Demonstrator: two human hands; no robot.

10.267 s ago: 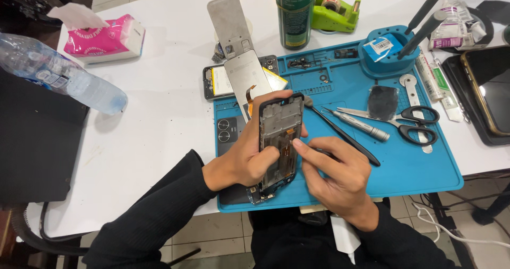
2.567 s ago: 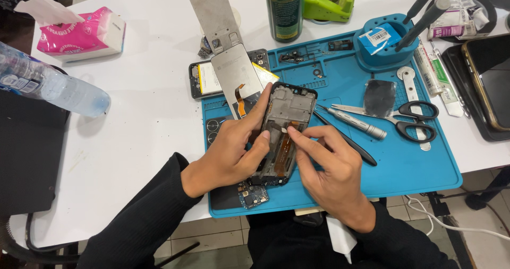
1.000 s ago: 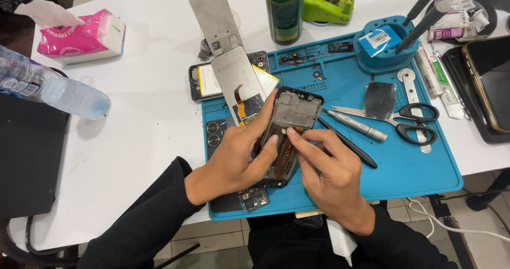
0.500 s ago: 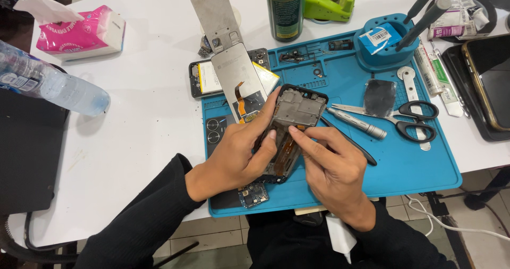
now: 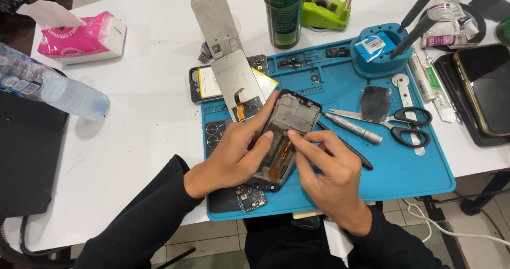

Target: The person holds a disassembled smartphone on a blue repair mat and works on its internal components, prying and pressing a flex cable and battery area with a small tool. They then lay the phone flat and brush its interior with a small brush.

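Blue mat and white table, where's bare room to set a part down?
Free: white table between water bottle and blue mat; mat's lower right, below the scissors. Crowded: mat's top edge and around the opened phone held by both hands.

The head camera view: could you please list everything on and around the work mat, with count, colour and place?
Opened phone frame: one, black with grey and orange insides, mat centre, in both hands.
Work mat: one, blue, on the white table.
Scissors: one, black-handled, mat right.
Metal driver: one, silver, beside the scissors.
Small circuit board: one, dark, mat's near edge.
Grey panels: two, overlapping, above the mat's left part.
Spray can: one, green, far edge.
Tape dispenser: one, lime green, beside the can.
Tissue pack: one, pink, far left.
Water bottle: one, clear, left.
Left hand: holds the frame's left side.
Right hand: fingertips on the frame's insides.
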